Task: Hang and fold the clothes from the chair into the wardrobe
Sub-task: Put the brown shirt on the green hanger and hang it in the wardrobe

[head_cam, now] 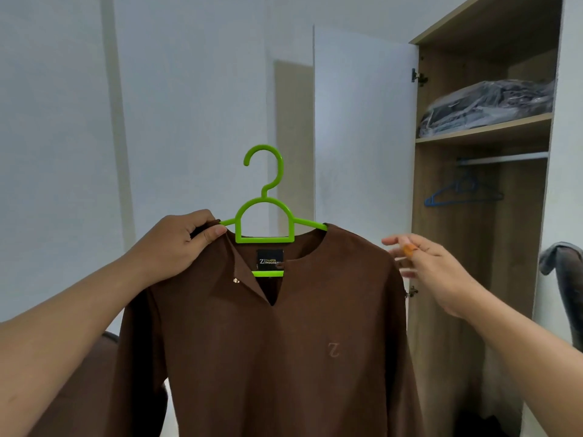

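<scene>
- Centrally, a brown shirt (271, 342) is held up on a green hanger (265, 222), left of the open wardrobe (473, 247).
- The shirt's left shoulder seam and the hanger arm under it are pinched by the left hand (176, 247), thumb in front and fingers curled over the top.
- The hanger's hook is seen upright above the collar, well apart from the wardrobe and caught on nothing.
- A black label is shown inside the collar, and a "Z" is stitched on the chest.
- The right hand (432, 269) is held beside the shirt's other shoulder, between shirt and wardrobe, with fingers spread and relaxed; nothing is gripped, and whether the fingertips touch the cloth cannot be told because of blur.
- A rail (504, 159) is fitted inside the wardrobe under a shelf (485, 132), and a blue hanger (463, 193) is hung from it.
- A bundle in clear plastic (485, 105) is laid on the shelf.
- The wardrobe door (362, 137) is swung open to the wardrobe's left, behind the shirt.
- A chair (568, 279) with grey cloth draped over it is partly seen to the wardrobe's right.
</scene>
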